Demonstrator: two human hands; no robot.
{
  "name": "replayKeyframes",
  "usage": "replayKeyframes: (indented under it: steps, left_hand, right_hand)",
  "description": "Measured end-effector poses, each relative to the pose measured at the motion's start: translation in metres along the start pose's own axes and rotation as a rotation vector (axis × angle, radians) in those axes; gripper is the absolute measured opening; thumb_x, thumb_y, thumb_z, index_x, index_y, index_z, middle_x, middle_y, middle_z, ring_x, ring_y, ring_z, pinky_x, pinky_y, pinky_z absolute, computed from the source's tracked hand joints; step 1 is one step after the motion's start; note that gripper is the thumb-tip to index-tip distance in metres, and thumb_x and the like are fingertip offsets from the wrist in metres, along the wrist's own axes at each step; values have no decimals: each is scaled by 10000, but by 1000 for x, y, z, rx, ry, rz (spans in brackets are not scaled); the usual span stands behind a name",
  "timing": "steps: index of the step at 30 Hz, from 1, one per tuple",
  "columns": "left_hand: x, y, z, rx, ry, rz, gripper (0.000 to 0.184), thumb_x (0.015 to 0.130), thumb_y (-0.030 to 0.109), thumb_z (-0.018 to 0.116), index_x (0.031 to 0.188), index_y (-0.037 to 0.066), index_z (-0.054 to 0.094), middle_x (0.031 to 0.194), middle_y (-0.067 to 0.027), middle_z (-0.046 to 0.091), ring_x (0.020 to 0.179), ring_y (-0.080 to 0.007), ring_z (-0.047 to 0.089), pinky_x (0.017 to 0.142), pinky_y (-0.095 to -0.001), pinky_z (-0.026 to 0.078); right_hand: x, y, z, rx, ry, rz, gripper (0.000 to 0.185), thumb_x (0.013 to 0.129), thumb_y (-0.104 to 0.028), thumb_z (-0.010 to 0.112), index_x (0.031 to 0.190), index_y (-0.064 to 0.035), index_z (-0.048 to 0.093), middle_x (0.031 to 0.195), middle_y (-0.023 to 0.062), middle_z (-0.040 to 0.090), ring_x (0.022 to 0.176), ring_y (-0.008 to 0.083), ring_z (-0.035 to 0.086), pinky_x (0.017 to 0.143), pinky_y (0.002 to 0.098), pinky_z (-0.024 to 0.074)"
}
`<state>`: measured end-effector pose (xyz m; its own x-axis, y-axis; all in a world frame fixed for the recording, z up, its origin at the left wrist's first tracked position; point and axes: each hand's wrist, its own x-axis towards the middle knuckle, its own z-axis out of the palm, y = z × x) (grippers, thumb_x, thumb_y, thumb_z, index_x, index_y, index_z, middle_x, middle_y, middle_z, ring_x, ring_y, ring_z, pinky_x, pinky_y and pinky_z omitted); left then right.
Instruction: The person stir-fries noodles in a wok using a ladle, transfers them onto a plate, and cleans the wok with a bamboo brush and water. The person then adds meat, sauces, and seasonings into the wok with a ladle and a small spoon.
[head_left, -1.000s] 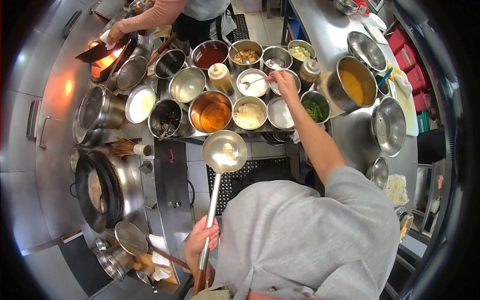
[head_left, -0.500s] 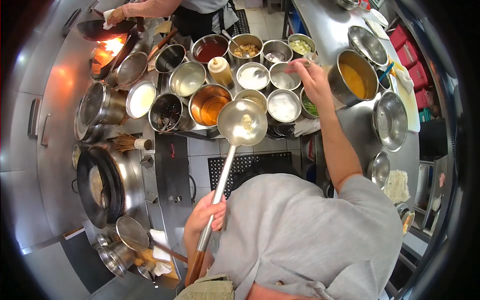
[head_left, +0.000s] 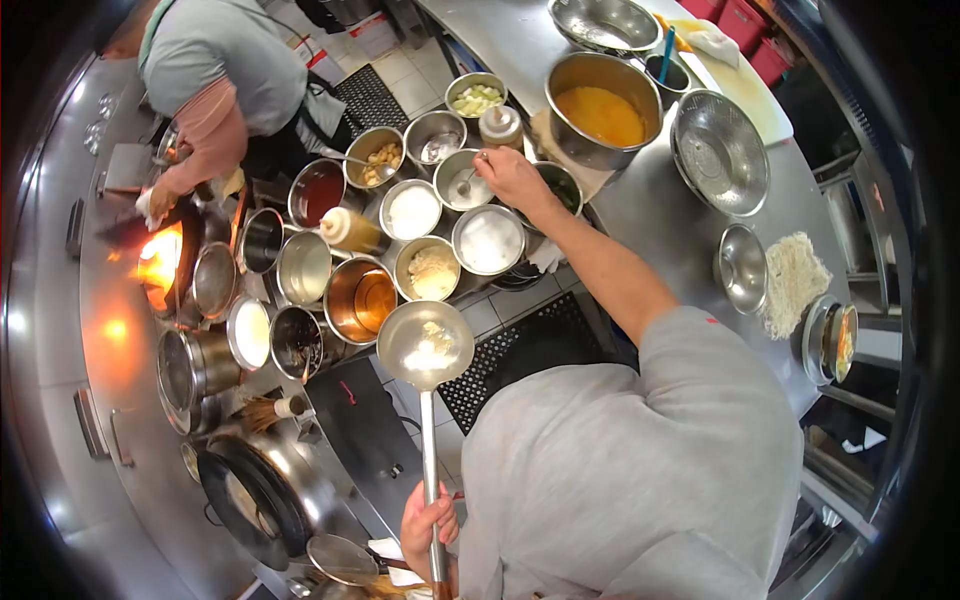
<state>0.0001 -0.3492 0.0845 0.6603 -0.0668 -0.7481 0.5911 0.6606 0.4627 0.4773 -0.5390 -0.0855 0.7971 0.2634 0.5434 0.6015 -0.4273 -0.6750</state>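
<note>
My left hand (head_left: 430, 520) is wrapped round the handle of a long steel ladle (head_left: 428, 430), whose bowl faces up with a small pale chopped lump in it. The ladle's bowl hangs near a container of pale minced food (head_left: 428, 270). My right hand (head_left: 515, 183) pinches the end of a small spoon (head_left: 463, 187), which dips into a round steel container (head_left: 444, 194) with pale contents. Beside it stand two containers of white powder or grains (head_left: 411, 208) and a squeeze bottle with a white cap (head_left: 499, 127).
More seasoning containers surround these, including dark red sauce (head_left: 318, 193) and amber liquid (head_left: 372, 298). A pot of orange-yellow liquid (head_left: 605, 115) and a perforated bowl (head_left: 720, 150) sit on the right counter. At the left, a co-worker (head_left: 225, 80) stands by a flaming burner (head_left: 160, 258); a wok (head_left: 245, 495) lies lower left.
My right hand has gone from raised with loose fingers to pinching the spoon. The view has turned, and the ladle stays in my left hand. More of the co-worker shows.
</note>
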Motion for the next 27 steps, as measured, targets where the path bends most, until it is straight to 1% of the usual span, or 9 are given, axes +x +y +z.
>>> replayKeyframes:
  steps: [3, 4, 7, 8, 11, 14, 20, 23, 27]
  left_hand:
    - [-1, 2, 7, -3, 29, 16, 159, 902, 61, 549, 1019, 21, 448, 590, -19, 413, 374, -98, 385, 345, -237, 325]
    - [0, 2, 9, -8, 39, 19, 160, 900, 58, 549, 1019, 20, 448, 591, -19, 415, 375, -98, 385, 346, -236, 323]
    - [3, 5, 13, -17, 54, 29, 161, 893, 50, 549, 1017, 16, 451, 594, -21, 419, 376, -98, 383, 347, -235, 319]
    - [3, 5, 14, -15, 52, 27, 161, 891, 48, 549, 1016, 17, 452, 594, -21, 420, 376, -98, 383, 347, -236, 318]
    - [4, 6, 15, -10, 70, 11, 161, 885, 44, 550, 1010, 16, 453, 595, -22, 422, 375, -98, 380, 345, -238, 317]
    - [5, 8, 14, 0, 62, 3, 159, 881, 42, 552, 1002, 14, 453, 593, -22, 422, 372, -98, 379, 343, -241, 318]
    - [6, 10, 13, 12, 29, 1, 155, 884, 48, 554, 993, 12, 450, 584, -19, 416, 368, -97, 380, 343, -240, 320]
    - [6, 12, 12, 14, 37, -4, 155, 887, 53, 556, 994, 15, 450, 583, -17, 414, 369, -96, 380, 345, -240, 320]
    - [5, 15, 13, 25, 60, -14, 145, 896, 56, 551, 997, 23, 452, 583, -15, 412, 372, -94, 380, 351, -239, 316]
  right_hand:
    - [0, -3, -9, -50, 22, 124, 180, 884, -168, 576, 856, 3, 625, 771, 212, 608, 769, 383, 584, 728, 459, 475]
    - [-1, -5, -10, -33, 20, 71, 172, 887, -167, 576, 861, -4, 627, 773, 210, 610, 771, 380, 586, 728, 453, 478]
    - [-9, -2, -5, 71, -84, 28, 172, 891, -173, 575, 878, -12, 633, 771, 209, 607, 755, 382, 588, 718, 459, 480]
    - [-7, -4, -8, 59, -27, 60, 181, 896, -184, 568, 896, -18, 641, 782, 214, 613, 755, 389, 595, 710, 468, 483]
    - [-12, -17, -21, -112, -29, 189, 197, 904, -193, 553, 897, -18, 642, 790, 219, 623, 769, 397, 606, 707, 474, 483]
    - [-16, -10, -13, -2, -35, 173, 203, 907, -188, 536, 889, -10, 632, 783, 223, 629, 784, 397, 616, 699, 471, 488]
    - [-15, -9, -9, 124, -61, 233, 214, 903, -173, 514, 894, 3, 635, 755, 216, 643, 757, 380, 641, 701, 441, 507]
    - [-15, -12, -8, 224, -31, 331, 235, 901, -176, 510, 879, 18, 640, 748, 202, 656, 740, 362, 658, 702, 419, 516]
    - [-16, -12, -7, 234, 18, 400, 261, 901, -183, 502, 860, 33, 642, 757, 184, 678, 751, 329, 679, 712, 391, 525]
